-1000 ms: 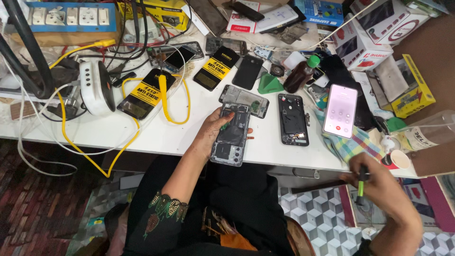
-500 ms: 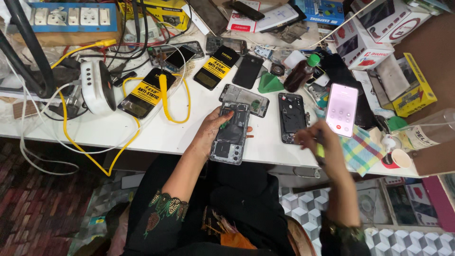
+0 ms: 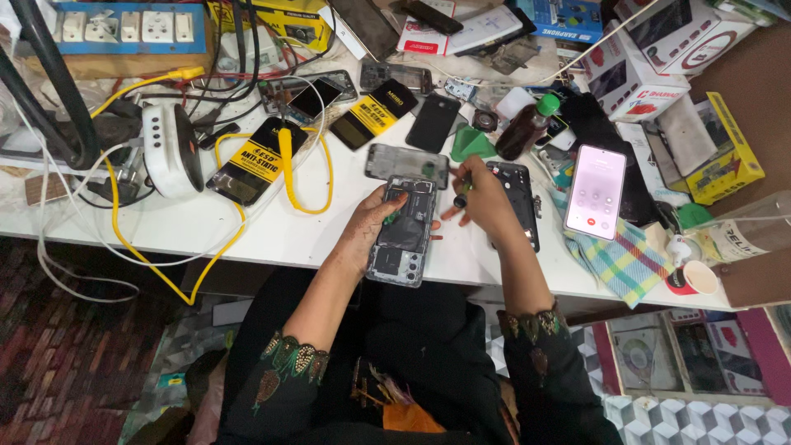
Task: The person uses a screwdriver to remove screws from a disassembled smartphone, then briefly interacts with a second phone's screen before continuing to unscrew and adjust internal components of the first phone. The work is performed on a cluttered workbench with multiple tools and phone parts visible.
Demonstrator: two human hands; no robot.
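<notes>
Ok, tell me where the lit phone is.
In the head view, the lit phone lies right of the right hand, on the checked cloth near the bench's right end.
</notes>
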